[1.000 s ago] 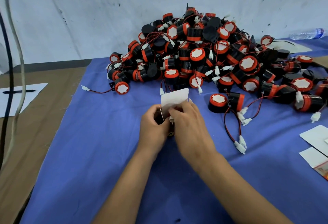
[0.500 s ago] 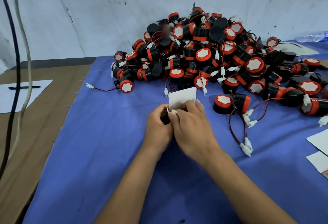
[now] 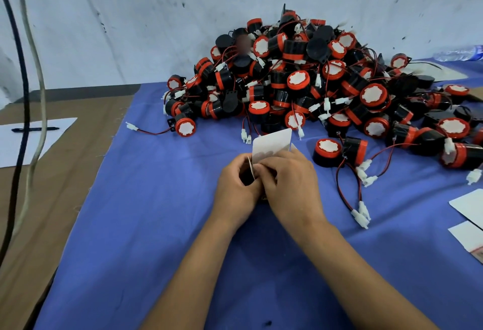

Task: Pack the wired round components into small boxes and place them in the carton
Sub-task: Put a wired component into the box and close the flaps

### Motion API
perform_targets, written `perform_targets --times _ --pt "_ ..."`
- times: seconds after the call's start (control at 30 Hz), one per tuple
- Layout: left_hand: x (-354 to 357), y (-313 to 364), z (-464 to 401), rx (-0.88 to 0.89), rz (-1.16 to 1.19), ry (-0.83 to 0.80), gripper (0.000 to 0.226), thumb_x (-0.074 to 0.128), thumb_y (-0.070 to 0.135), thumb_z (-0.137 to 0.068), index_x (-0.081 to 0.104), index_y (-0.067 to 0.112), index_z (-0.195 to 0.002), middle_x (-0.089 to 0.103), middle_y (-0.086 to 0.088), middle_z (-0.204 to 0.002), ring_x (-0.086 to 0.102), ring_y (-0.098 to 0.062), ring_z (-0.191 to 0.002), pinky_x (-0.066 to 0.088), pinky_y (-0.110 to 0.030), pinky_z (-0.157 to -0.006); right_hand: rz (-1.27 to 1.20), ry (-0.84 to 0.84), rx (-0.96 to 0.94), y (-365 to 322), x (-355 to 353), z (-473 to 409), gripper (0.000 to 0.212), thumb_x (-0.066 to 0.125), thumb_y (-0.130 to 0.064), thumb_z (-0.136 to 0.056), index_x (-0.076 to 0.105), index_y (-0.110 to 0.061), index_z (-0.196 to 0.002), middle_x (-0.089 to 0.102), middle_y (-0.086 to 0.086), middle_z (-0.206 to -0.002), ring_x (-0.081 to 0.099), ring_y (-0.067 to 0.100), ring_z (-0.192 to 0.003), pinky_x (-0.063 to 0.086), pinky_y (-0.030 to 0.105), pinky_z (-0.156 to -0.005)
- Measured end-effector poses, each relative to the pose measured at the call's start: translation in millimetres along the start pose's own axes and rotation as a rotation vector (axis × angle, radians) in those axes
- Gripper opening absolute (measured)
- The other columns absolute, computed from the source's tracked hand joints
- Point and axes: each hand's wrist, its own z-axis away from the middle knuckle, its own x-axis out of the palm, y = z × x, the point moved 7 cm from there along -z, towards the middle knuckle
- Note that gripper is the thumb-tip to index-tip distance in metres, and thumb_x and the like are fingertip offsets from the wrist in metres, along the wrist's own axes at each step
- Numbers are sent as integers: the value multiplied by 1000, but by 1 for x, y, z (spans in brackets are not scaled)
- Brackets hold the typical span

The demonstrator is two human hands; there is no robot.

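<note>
**Box flap up, component tucked between my hands**

I've got both hands together at the middle of the blue cloth (image 3: 162, 225). My left hand (image 3: 236, 185) curls round the small white box (image 3: 271, 144), gripping its near left side, and my right hand (image 3: 290, 180) pinches at the box mouth, fingers bent inward. A dark shape sits between my palms, likely the round component going in, but it's mostly hidden, so I can't say how deep it sits. The open flap stands up and away from me, just past my fingertips, so I judge the closing move folds it back toward me and down, and my right hand is nearer to it. The pile of components (image 3: 313, 81) lies beyond. Flat white blanks (image 3: 467, 204) wait at my right. No carton in view.
</note>
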Motion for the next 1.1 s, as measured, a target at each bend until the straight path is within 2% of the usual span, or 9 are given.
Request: perform_targets --times 0.13,0.27,0.47,0.6,0.8,0.87,1.0,1.03,1.1 --pt "-2 0 1 -37 87 -136 30 63 -8 -95 68 7 -121 77 -8 -108 74 -16 -99 59 -24 -76 -78 15 8 0 -5 0 7 76 -23 -88 73 -24 -83 63 -15 -79 53 9 -82 46 28 -73" --pt "1 -3 4 -90 137 -300 60 76 -14 -85 59 8 -138 73 -6 -126 70 -20 -118 58 -31 -95 -22 10 48 11 -8 -1 6 78 -23 -88 75 -21 -83 64 -9 -79 57 13 -81 50 33 -73" --pt "-1 -4 1 -25 41 -210 52 80 -14 -80 64 6 -125 76 -7 -115 73 -22 -107 60 -28 -86 -29 -187 -126 7 4 -3 19 66 -18 -98 79 -12 -86 65 -7 -95 49 16 -104 48 36 -86" --pt "-8 -4 -2 7 46 -199 54 71 -23 -78 65 7 -123 77 -4 -116 73 -15 -106 58 -24 -86 179 -316 -241 5 5 7 32 49 -35 -104 78 -22 -96 57 -10 -113 36 16 -121 43 33 -100" --pt "-9 -3 -3 54 -4 -223 47 71 -2 -74 66 8 -120 76 -6 -115 71 -24 -111 60 -33 -91 283 -389 -188 10 8 10 43 42 -47 -105 77 -24 -97 49 -7 -133 29 20 -134 34 33 -113" --pt "-10 -3 -2 66 -54 -216 48 77 2 -74 66 8 -120 76 -5 -113 72 -24 -109 61 -38 -93 130 -262 -164 6 -1 9 40 49 -42 -105 78 -18 -92 57 -6 -125 39 17 -126 40 31 -105" --pt "-17 -6 -6 54 -166 -186 59 76 -2 -72 65 22 -125 74 7 -118 69 -12 -114 57 -36 -102 -111 366 -15 29 -40 4 25 53 -28 -103 72 -12 -102 65 -1 -104 54 18 -100 41 25 -86" --pt "-18 -5 -6 60 -175 -196 60 73 0 -71 64 22 -126 74 8 -118 68 -11 -115 55 -32 -103 -185 372 109 44 -40 2 28 49 -30 -104 71 -13 -106 65 -1 -102 56 19 -97 42 26 -83" --pt "-19 -4 -4 55 -167 -231 60 71 -5 -73 64 20 -128 74 9 -119 67 -10 -118 53 -25 -103 -484 108 331 66 -15 -4 34 43 -34 -109 72 -19 -100 66 -3 -82 59 17 -79 43 29 -67"
